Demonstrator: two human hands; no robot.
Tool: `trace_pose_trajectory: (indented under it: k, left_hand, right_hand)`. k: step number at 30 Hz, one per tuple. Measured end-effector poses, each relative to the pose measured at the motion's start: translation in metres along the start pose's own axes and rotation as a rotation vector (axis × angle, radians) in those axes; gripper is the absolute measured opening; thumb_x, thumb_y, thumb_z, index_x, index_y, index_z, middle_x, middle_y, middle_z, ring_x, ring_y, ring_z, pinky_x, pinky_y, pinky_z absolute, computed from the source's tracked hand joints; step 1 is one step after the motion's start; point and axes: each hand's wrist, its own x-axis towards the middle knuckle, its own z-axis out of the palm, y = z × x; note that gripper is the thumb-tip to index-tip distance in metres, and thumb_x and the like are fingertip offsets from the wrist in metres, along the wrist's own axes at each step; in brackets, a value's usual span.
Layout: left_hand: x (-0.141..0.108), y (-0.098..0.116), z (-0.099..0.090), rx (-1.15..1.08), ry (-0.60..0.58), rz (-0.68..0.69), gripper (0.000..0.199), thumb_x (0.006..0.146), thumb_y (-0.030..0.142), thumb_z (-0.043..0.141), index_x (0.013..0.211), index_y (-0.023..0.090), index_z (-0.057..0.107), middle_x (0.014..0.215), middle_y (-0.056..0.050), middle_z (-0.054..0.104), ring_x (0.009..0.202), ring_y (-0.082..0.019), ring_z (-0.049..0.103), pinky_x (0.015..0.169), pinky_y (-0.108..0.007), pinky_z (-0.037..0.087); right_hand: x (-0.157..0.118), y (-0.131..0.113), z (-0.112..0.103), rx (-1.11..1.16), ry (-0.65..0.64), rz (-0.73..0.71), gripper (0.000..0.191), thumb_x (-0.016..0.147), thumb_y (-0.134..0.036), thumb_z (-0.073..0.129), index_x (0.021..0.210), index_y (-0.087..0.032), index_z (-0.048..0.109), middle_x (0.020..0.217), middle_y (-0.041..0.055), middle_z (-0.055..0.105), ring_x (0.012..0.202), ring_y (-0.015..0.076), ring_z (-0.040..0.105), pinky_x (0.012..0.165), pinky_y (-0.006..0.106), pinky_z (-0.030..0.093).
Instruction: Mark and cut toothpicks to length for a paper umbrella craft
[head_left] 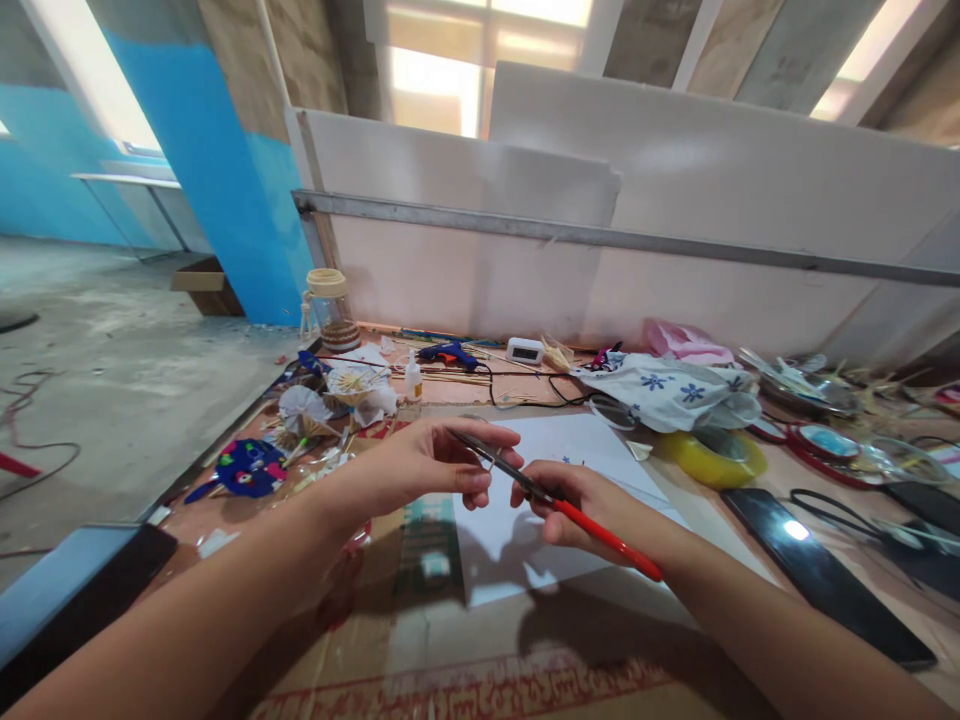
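Note:
Red-handled scissors (600, 532) slant across the middle, their dark blades pointing up and left. My right hand (574, 505) is closed around them near the pivot, with the red handles lying along the wrist. The blade tips reach my left hand (450, 462), whose fingers are bent together in a pinch beside the blades. What that pinch holds is too small to make out. White paper (510, 560) lies below both hands on brown cardboard (360, 640) with red and green print.
At the back stand a glass jar (335, 318), a glue bottle (413, 378), a blue glue gun (450, 354) and a white timer (525, 350). Yellow tape (712, 460) and a phone (817, 565) lie right. Paper crafts (304, 408) and a blue patterned piece (251, 467) lie left.

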Motion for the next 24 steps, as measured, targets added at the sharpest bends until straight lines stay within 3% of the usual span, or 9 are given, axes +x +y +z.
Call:
trace_pose_trajectory:
  k: [12,20,24]
  left_hand:
    - [0.000,-0.002,-0.006,0.055,-0.012,-0.013,0.041,0.082,0.014,0.075,0.120,0.028,0.069,0.114,-0.005,0.071,0.070,-0.007,0.066,0.065,-0.021,0.052]
    - [0.000,-0.003,-0.008,0.091,0.024,-0.019,0.040,0.080,0.016,0.076,0.118,0.027,0.070,0.113,-0.007,0.072,0.069,-0.007,0.064,0.066,-0.023,0.052]
    - [0.000,-0.002,-0.017,0.313,0.109,-0.067,0.042,0.079,0.020,0.074,0.120,0.022,0.068,0.112,-0.009,0.074,0.073,-0.011,0.066,0.068,-0.026,0.055]
  right_hand:
    - [0.001,-0.002,0.004,0.001,0.035,0.048,0.067,0.070,-0.080,0.063,0.094,-0.018,0.062,0.069,-0.0030,0.049,0.062,0.0125,0.040,0.054,0.022,0.033]
    - [0.005,0.004,0.006,0.007,0.069,0.080,0.052,0.071,-0.066,0.074,0.089,-0.018,0.062,0.065,-0.0043,0.050,0.057,0.0113,0.039,0.051,0.022,0.032]
    - [0.006,0.004,0.000,-0.025,0.044,0.083,0.047,0.075,-0.059,0.072,0.095,-0.018,0.064,0.067,-0.0038,0.052,0.057,0.0116,0.041,0.052,0.023,0.033]
